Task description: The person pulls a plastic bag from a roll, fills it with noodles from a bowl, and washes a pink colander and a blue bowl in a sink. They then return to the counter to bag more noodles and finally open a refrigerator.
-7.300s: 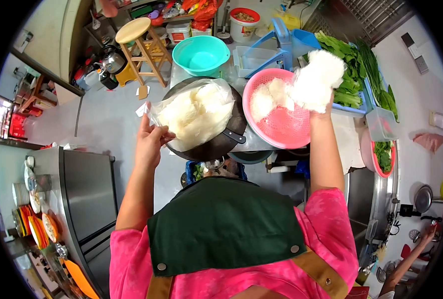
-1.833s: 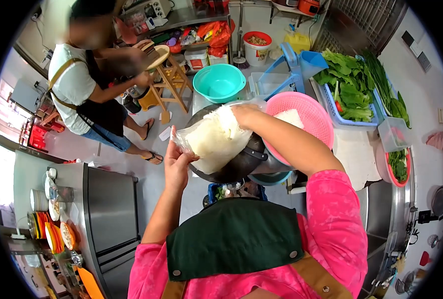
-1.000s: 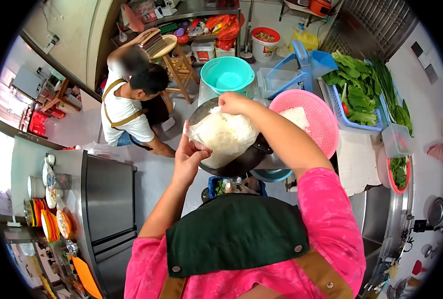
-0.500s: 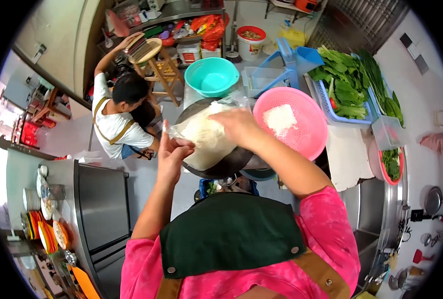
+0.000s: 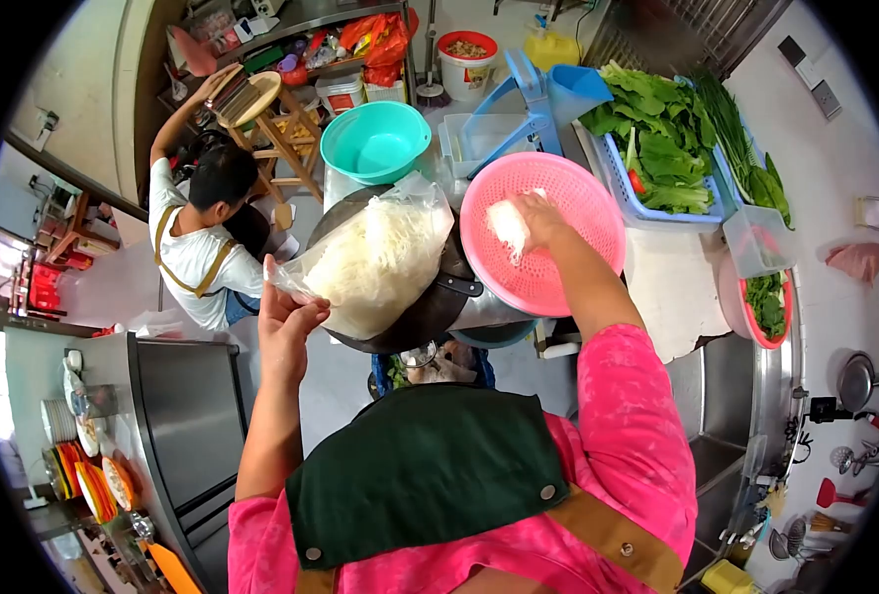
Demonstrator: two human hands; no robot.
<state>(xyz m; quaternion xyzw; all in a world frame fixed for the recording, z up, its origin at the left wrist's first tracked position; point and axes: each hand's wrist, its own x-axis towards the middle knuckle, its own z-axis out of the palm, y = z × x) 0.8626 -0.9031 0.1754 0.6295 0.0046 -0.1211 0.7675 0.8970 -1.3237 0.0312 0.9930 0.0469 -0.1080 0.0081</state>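
Observation:
A clear plastic bag (image 5: pixel 375 262) full of white noodle-like strands lies over a dark wok (image 5: pixel 441 297). My left hand (image 5: pixel 291 315) pinches the edge of the bag's near-left corner between thumb and finger. Inside the pink colander (image 5: pixel 598 213), my right hand (image 5: pixel 540 220) has its fingers curled over a clump of white strands (image 5: pixel 506 230). The fingertips are partly hidden behind the back of the hand.
A turquoise basin (image 5: pixel 375 144) stands beyond the wok. To the colander's right are a blue basket (image 5: pixel 657 213) of leafy greens and a metal sink (image 5: pixel 722 396). A person (image 5: pixel 202 228) sits low at the left, near a wooden stool (image 5: pixel 266 104).
My right hand has moved from over the bag rightward into the colander, onto the white clump. My left hand still holds the bag's edge. The whole view has shifted slightly.

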